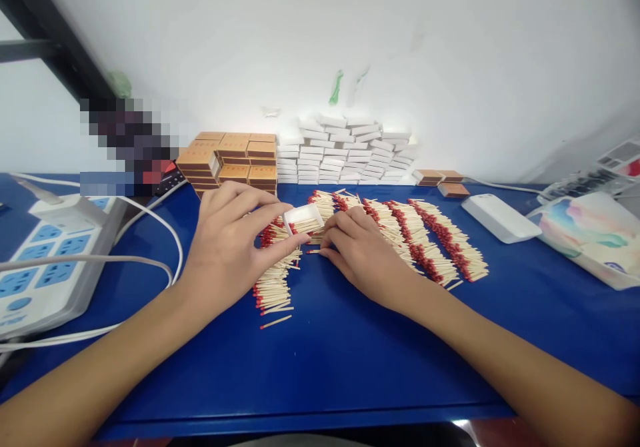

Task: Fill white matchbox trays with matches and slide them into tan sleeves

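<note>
My left hand (227, 234) grips a small white matchbox tray (296, 213) between thumb and fingers. The tray is tilted toward me, and some matches (307, 225) lie inside it. Close to the tray's right side, my right hand (357, 247) has its fingers bent together. A red-headed match (313, 252) sticks out to the left from its thumb and fingertips. Rows of loose red-headed matches (397, 230) spread behind and to the right of this hand. More matches (273, 287) lie under and in front of my left hand.
Orange matchboxes (225, 157) and white trays (345, 150) are stacked along the wall. A few brown boxes (440, 179), a white device (500, 218) and a colourful pack (595, 237) stand right. At left lie a power strip (55, 260) and white cables on the blue table (320, 367).
</note>
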### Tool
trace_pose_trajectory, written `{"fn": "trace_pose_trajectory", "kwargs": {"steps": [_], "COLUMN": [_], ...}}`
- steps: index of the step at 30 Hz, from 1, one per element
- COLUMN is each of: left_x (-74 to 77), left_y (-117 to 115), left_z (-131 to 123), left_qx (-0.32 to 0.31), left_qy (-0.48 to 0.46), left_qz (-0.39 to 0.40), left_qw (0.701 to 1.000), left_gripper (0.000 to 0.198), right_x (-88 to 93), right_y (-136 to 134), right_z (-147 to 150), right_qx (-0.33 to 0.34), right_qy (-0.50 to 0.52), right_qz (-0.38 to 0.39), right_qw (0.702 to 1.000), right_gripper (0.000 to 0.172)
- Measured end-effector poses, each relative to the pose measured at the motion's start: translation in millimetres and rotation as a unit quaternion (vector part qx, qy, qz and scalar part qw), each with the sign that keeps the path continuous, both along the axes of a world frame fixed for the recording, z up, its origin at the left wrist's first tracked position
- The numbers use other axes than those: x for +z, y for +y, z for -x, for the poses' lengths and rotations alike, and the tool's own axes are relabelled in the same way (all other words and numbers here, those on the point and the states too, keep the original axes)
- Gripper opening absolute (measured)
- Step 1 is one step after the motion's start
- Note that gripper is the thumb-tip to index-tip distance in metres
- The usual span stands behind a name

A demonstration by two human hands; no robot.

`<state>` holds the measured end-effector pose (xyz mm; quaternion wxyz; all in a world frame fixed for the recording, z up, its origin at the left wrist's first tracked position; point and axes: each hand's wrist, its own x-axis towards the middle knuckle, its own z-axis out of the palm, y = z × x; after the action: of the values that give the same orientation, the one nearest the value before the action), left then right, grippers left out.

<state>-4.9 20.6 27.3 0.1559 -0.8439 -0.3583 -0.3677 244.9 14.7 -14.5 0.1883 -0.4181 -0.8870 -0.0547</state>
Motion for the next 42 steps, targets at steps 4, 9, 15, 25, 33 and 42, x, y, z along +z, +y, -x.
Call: {"fn": "trace_pose_trajectory", "kwargs": {"steps": [4,9,15,25,33,42], "left_x": [-2.2,-5.7,-7.8,-9.7,-5.3,-1.8], "left_y": [4.4,5.1,-7.3,-14.2,-10.9,3.8], "left_z": [3.0,3.3,-7.8,-13.4,-8.4,3.6], "left_qx": [0.01,-0.006,-0.058,-0.091,-0.065,0.019], "left_qy": [0.02,0.041,0.023,-0.016,0.001,0.004], "left_qz": [-0.001,0.021,0.058,0.082,0.068,0.072], "left_qw": [1.0,0.999,0.996,0.992,0.996,0.997], "left_gripper": [0.029,0.035,0.037,0.036,0.034,0.032], "right_x": [4.2,24.8,33.8,29.3,31.5,7.3], "right_y": [-2.1,-5.3,-14.8,-20.7,-15.9,0.2], "right_z": [-5.2,-17.3,-6.4,-1.0,-9.7,-9.9], "right_qx": [0.002,-0.002,0.015,0.044,0.048,0.044], "right_qy": [-0.015,0.051,0.075,0.086,0.156,0.078], "right_qz": [-0.035,-0.115,-0.147,-0.11,-0.062,-0.04], "right_qw": [0.999,0.992,0.986,0.989,0.985,0.995], "right_gripper": [0.017,0.012,0.01,0.009,0.006,0.014]}}
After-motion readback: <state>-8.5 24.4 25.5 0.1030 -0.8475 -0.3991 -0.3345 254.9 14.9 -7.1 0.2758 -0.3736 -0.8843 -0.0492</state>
